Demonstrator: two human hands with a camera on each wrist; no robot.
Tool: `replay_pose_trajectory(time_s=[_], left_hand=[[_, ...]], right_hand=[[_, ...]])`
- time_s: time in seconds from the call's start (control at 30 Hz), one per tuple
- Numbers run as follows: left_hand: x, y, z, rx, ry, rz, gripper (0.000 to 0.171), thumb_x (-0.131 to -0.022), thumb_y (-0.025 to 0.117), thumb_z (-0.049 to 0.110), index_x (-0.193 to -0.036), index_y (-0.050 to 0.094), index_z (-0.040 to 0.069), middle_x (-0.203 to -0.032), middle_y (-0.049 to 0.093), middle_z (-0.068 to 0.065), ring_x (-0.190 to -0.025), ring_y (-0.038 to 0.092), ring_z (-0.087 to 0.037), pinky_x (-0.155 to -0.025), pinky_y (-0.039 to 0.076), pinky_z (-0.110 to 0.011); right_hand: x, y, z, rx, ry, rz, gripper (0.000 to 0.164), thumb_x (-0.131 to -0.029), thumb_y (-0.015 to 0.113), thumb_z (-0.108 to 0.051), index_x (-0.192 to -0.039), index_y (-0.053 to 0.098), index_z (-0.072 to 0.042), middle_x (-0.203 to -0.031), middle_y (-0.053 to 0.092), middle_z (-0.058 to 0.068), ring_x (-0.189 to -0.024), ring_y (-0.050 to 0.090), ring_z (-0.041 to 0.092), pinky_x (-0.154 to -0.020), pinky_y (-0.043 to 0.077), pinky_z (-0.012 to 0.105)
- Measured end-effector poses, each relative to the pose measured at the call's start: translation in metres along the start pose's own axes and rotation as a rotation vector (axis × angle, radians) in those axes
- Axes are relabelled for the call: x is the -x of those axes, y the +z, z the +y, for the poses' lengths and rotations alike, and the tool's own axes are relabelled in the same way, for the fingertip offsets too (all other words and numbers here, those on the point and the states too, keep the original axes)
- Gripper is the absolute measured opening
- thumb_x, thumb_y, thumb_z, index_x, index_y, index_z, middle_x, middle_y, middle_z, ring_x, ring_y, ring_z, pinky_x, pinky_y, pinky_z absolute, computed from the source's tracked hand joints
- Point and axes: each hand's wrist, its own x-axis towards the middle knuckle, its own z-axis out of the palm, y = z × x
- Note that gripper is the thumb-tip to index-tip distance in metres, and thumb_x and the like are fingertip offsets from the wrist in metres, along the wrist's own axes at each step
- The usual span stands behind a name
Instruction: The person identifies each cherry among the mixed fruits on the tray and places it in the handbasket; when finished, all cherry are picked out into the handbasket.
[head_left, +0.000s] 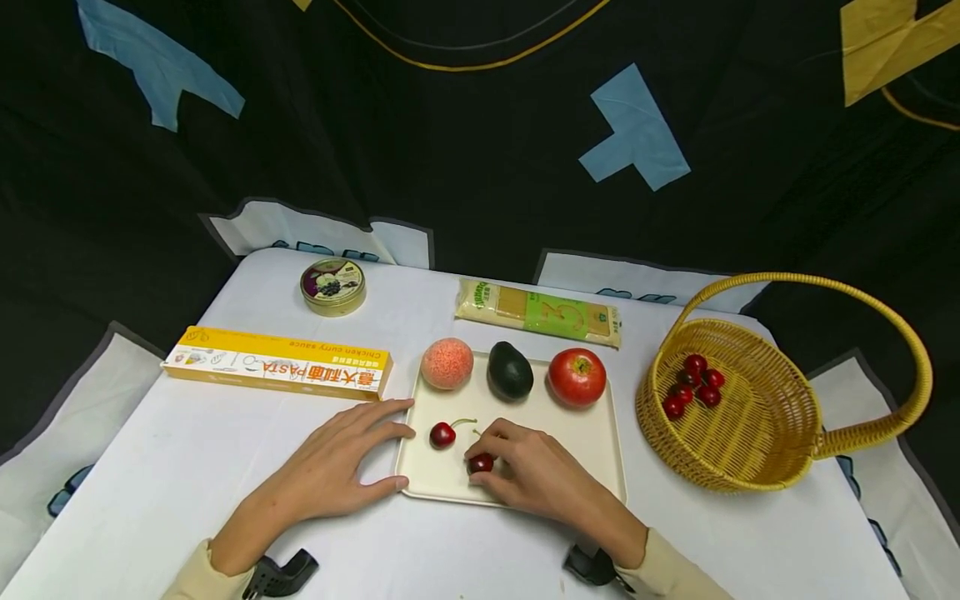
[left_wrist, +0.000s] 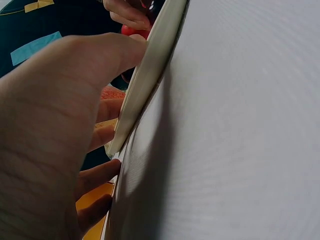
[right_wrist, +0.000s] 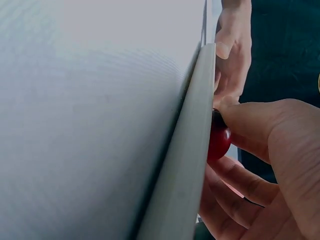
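My right hand (head_left: 528, 467) pinches a dark red cherry (head_left: 481, 463) between thumb and fingers, low over the front of a cream rectangular tray (head_left: 588, 442). In the right wrist view the thumb lies against the top of this cherry (right_wrist: 219, 144), just past the tray's edge. A second cherry (head_left: 442, 435) with a green stem rests on the tray to the left. Along the tray's back half sit a pinkish, rough-looking round fruit (head_left: 447, 363), a dark avocado (head_left: 510, 371) and a red apple (head_left: 577, 377). My left hand (head_left: 330, 467), fingers spread, touches the tray's left edge.
Right of the tray stands a yellow wicker basket (head_left: 798, 392) with a tall handle and several cherries (head_left: 695, 379) inside. Behind the tray lies a noodle packet (head_left: 540, 312). A pasta box (head_left: 277, 362) and a round tin (head_left: 333, 286) are at the left.
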Motion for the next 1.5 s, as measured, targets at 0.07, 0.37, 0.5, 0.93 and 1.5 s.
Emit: replay_pose_trajectory(time_s=[0.07,0.37,0.5,0.93,1.5], left_hand=[[0.0,0.0,0.0,0.0,0.001,0.001,0.054,-0.087,0.084,0.056,-0.133,0.072,0.031,-0.167,0.047,0.005,-0.151,0.047,-0.027,-0.12,0.042,-0.055],[-0.001,0.0,0.0,0.006,0.001,-0.006,0.053,-0.088,0.083,0.056,-0.133,0.072,0.031,-0.167,0.046,0.006,-0.152,0.046,-0.027,-0.121,0.042,-0.056],[-0.001,0.0,0.0,0.003,0.001,-0.002,0.054,-0.087,0.084,0.056,-0.133,0.072,0.03,-0.167,0.047,0.005,-0.151,0.047,-0.028,-0.12,0.042,-0.055],[-0.002,0.002,0.002,0.001,0.008,0.004,0.053,-0.087,0.084,0.056,-0.132,0.072,0.031,-0.166,0.047,0.006,-0.15,0.048,-0.027,-0.121,0.042,-0.055],[0.0,0.0,0.001,0.002,-0.005,0.007,0.053,-0.087,0.085,0.055,-0.132,0.072,0.031,-0.166,0.048,0.005,-0.15,0.049,-0.028,-0.12,0.043,-0.055]], right_hand=[[0.0,0.001,0.0,-0.007,-0.005,-0.001,0.018,-0.095,0.085,-0.031,-0.111,0.081,-0.023,-0.107,0.07,-0.011,-0.082,0.062,0.006,-0.074,0.052,0.018],[0.0,0.001,0.002,0.032,-0.004,0.005,0.02,-0.094,0.086,-0.029,-0.112,0.08,-0.022,-0.108,0.071,-0.01,-0.082,0.061,0.006,-0.074,0.052,0.018],[0.0,0.0,0.003,0.062,-0.017,0.024,0.021,-0.093,0.086,-0.03,-0.112,0.08,-0.023,-0.108,0.071,-0.012,-0.083,0.061,0.005,-0.075,0.054,0.02],[0.013,-0.024,0.006,0.111,0.018,0.105,0.025,-0.092,0.087,-0.028,-0.114,0.077,-0.024,-0.113,0.071,-0.012,-0.079,0.061,0.007,-0.071,0.053,0.023],[0.053,-0.058,0.025,0.081,0.073,0.255,0.032,-0.084,0.092,-0.012,-0.112,0.078,-0.021,-0.113,0.074,-0.012,-0.088,0.071,0.003,-0.074,0.064,0.027]])
